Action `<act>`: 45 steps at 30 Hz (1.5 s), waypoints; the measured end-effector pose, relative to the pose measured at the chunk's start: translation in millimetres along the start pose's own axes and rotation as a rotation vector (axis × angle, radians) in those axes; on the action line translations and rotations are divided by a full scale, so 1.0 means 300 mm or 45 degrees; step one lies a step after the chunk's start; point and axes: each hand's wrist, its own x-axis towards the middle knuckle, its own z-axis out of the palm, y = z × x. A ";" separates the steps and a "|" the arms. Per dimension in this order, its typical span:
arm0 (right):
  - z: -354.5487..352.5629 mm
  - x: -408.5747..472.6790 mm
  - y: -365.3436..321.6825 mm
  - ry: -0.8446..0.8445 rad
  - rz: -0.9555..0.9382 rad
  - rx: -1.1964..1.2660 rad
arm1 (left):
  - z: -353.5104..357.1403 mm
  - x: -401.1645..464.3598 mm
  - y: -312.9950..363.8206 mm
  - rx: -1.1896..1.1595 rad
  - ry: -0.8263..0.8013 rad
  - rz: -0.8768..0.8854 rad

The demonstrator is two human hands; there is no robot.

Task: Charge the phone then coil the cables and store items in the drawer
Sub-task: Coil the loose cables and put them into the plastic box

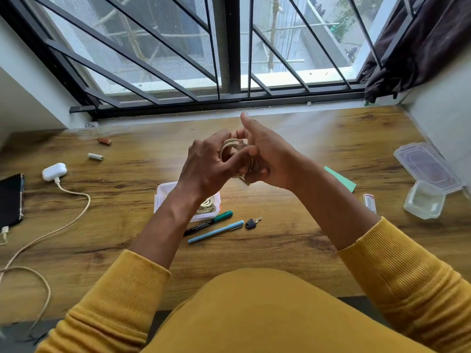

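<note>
Hands meet above the middle of the surface (293, 154): the left hand (206, 169) and the right hand (267, 159) both curl around a small cream cable coil (230, 149), probably to keep the loops from springing open. Another coil (207, 207) lies in the white box (163, 197) below, while the phone (10, 197) rests at the far left edge, plugged into a cable (51, 233).

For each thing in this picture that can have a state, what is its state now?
Left hand: grips the coiled cable.
Right hand: holds the coiled cable, index finger straight.
Coiled cable: wound in loops, held above the desk.
White box: open, another coiled cable inside.
Earbuds case: closed, cable plugged in.
Phone: lying flat, cable plugged in.
Green marker: capped.
Blue pen: capped.
</note>
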 end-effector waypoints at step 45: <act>0.007 0.020 0.021 0.719 -0.863 -1.004 | 0.026 -0.033 -0.049 -0.246 0.158 -0.456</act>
